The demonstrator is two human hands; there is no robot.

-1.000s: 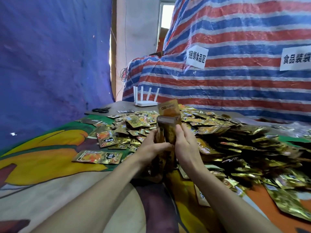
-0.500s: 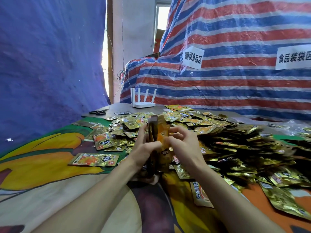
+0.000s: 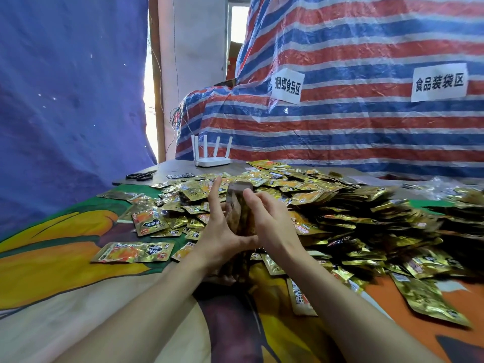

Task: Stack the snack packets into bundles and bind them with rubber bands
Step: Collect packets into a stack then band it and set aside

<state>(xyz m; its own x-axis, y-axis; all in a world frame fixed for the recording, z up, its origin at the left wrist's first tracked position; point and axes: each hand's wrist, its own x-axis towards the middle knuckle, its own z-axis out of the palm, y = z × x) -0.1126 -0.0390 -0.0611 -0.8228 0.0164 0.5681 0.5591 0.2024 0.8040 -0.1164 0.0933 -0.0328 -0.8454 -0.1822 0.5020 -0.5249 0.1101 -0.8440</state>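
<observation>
A stack of gold snack packets (image 3: 239,205) stands on end between my two hands, above the table. My left hand (image 3: 220,229) lies against the stack's left face, index finger pointing straight up and thumb hooked across the near lower edge. My right hand (image 3: 269,221) holds the right face, its fingers curled over the top of the stack. A big heap of loose gold packets (image 3: 340,210) covers the table behind and to the right. No rubber band shows.
Single packets (image 3: 133,252) lie on the colourful printed cloth (image 3: 52,271) at the left. Black scissors (image 3: 140,175) and a white router (image 3: 212,161) sit at the far table edge. A striped tarpaulin (image 3: 366,127) with paper signs rises behind.
The packet that stuck up above the stack a second ago has gone down into it. Both hands have closed in on the stack's sides, and the left index finger has straightened upward.
</observation>
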